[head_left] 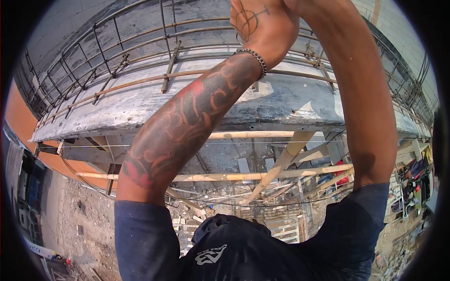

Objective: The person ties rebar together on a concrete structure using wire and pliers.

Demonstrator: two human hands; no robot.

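Note:
My left hand is raised at the top edge, its tattooed back turned partly to the camera and a dark chain bracelet around the wrist. Its fingers are cut off or hidden, so I cannot see what they hold. My right forearm reaches up to the same spot, where the two arms meet or overlap. The right hand itself lies beyond the frame. Behind the wrists runs a cage of steel reinforcing bars with stirrups, over a weathered grey ledge.
Bamboo poles cross below the ledge, one slanting. A thin pale string stretches across in front. Far below lies rubble-strewn ground, with piled clothes or cloth at right. An orange wall stands left.

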